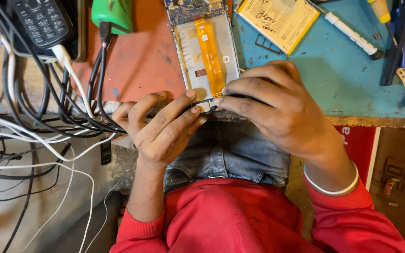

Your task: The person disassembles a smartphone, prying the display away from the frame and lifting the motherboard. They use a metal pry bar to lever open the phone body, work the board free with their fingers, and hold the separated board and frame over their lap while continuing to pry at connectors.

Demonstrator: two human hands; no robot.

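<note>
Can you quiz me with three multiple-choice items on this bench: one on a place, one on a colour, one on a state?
1. Where does the yellow battery lie?
A. on the blue mat
B. on the red mat
C. on the person's lap

2. What colour is the ribbon cable that runs down the opened phone?
A. green
B. orange
C. white

3. How do the hands stand?
A. both idle on the lap
B. left hand and right hand both at the phone's near end
C. one holds a screwdriver

Answers:
1 A: it rests on the blue surface, right of the phone.
2 B: the strip is clearly orange.
3 B: fingertips of both hands meet at the frame's lower edge.
</note>
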